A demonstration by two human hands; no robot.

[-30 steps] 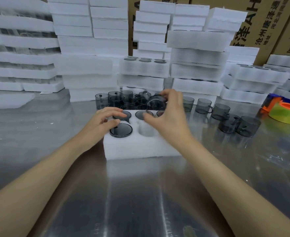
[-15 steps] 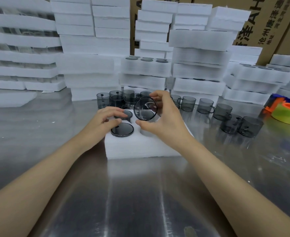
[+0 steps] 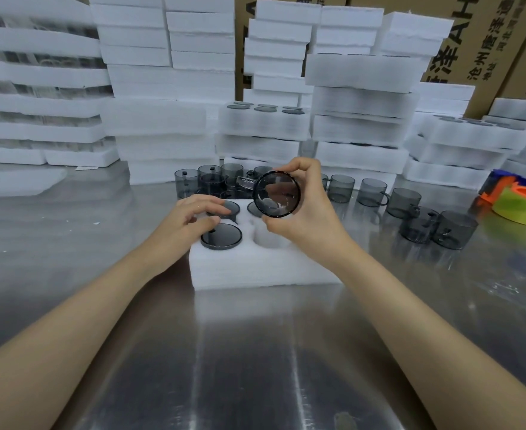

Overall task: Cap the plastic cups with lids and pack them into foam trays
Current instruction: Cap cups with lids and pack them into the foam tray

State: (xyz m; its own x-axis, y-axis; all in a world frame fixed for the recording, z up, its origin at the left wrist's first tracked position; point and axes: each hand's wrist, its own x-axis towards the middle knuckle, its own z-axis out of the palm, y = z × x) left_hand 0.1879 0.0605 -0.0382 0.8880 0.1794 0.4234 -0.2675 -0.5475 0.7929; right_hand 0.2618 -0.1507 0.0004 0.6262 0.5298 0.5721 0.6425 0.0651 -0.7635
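Right hand point(image 3: 298, 212) pinches smoky-grey translucent cup point(image 3: 276, 193), tipped on side, round end facing camera, possibly lidded, above empty pocket of foam tray point(image 3: 255, 268). Left hand point(image 3: 190, 221) loosely curled, fingertips on tray by capped cup point(image 3: 221, 236). Loose cups point(image 3: 373, 192) behind on steel table point(image 3: 255, 352).

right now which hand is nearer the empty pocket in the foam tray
Right. The right hand holds a smoky cup tilted just above the empty pocket. The left hand rests further left, by the lidded cup.
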